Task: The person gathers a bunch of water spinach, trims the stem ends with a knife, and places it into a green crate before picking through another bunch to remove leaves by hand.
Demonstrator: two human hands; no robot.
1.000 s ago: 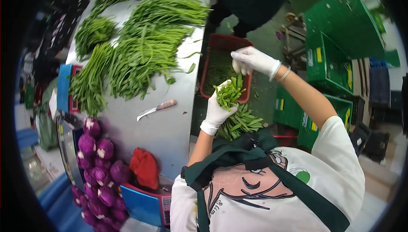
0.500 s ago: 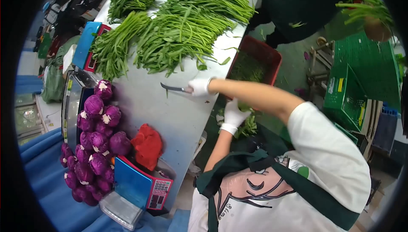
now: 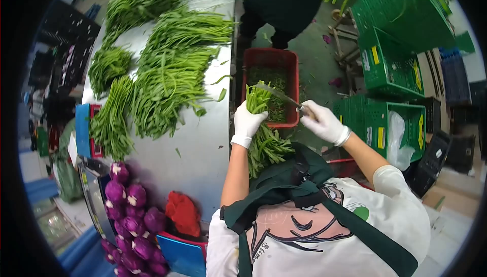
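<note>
And the knife (image 3: 284, 96) is off the desk (image 3: 195, 163)! Half a second ago your right hand (image 3: 322, 122) was stretched across to it there; now it's over right of centre, fingers wrapped around the handle, blade slanting up and left across the top of the bunch of greens (image 3: 257, 102). Your left hand (image 3: 248, 124) is clamped around those stems near the centre of the frame, just right of the desk's edge, leaves spilling out below your grip. So bunch and blade have come together, one in each hand, and for the work that means the knife is in position at the stem ends, right by the red bin (image 3: 293, 69) with green scraps (image 3: 278, 108) inside. Has the edge bitten in? Can't tell from here.

Now the lettering! On your shirt (image 3: 385, 226), lower centre, a small line of script starts something like "Slim", the rest hard to make out. Over on the right, yellow labels (image 3: 381, 137) stand out on the green crates (image 3: 355, 112), but anything printed there is too small to read.
</note>
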